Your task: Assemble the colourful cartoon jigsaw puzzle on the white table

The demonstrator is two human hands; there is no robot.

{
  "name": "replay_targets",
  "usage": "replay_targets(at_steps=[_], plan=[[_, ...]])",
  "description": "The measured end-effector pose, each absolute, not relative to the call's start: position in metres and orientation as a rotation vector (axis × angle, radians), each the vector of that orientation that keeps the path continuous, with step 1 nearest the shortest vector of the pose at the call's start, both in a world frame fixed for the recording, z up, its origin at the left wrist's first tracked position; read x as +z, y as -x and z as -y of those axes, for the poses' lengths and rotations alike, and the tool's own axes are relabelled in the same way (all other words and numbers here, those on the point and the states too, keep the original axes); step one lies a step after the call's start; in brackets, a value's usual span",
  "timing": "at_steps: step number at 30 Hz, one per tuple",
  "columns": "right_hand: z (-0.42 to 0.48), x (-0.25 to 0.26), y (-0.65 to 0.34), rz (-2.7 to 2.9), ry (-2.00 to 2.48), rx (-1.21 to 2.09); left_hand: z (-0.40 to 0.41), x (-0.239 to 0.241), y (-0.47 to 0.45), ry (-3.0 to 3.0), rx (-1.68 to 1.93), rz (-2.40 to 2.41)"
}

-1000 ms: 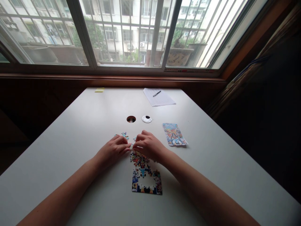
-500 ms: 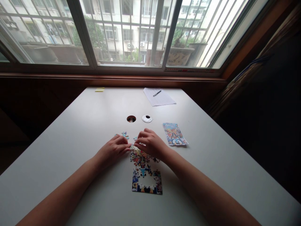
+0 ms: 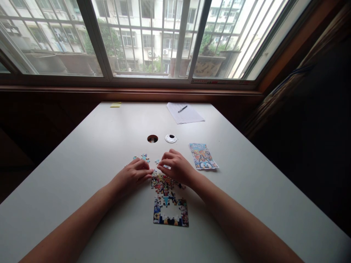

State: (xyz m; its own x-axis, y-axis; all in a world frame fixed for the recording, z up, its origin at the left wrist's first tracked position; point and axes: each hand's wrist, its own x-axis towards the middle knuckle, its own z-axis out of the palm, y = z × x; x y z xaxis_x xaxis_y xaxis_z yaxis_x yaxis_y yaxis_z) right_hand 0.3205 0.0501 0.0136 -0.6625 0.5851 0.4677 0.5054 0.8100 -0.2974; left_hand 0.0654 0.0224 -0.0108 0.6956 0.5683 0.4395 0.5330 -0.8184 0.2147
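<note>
My left hand (image 3: 136, 171) rests at the upper left edge of a partly assembled jigsaw puzzle (image 3: 163, 183), its fingers closed on a small puzzle piece at that edge. Just to the right, my right hand (image 3: 175, 166) hovers over the puzzle's upper part with thumb and fingers pinched together; anything between them is too small to make out. Below, a joined puzzle border (image 3: 185, 215) surrounds a gap where white table shows. Loose blue puzzle pieces (image 3: 144, 157) lie beyond my left hand, and a few more are partly hidden by my right hand.
A picture sheet (image 3: 203, 156) of the puzzle lies to the right. Farther back are a round cable hole (image 3: 153, 138), its silver cover (image 3: 170, 138), papers (image 3: 189, 116) with a pen (image 3: 182, 109), and yellow sticky notes (image 3: 115, 105). A barred window stands behind the white table (image 3: 82, 153).
Both hands stay almost in place. My right fingertips have drawn slightly up and away from the left fingertips. The whole view has shifted very slightly.
</note>
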Motion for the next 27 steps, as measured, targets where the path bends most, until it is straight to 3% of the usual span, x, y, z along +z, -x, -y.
replay_targets(at_steps=[27], plan=[[-0.0511,0.0154,-0.3224,2.437,0.822,0.208,-0.0189,-0.0104,-0.0669,-2.837,0.8,-0.907]])
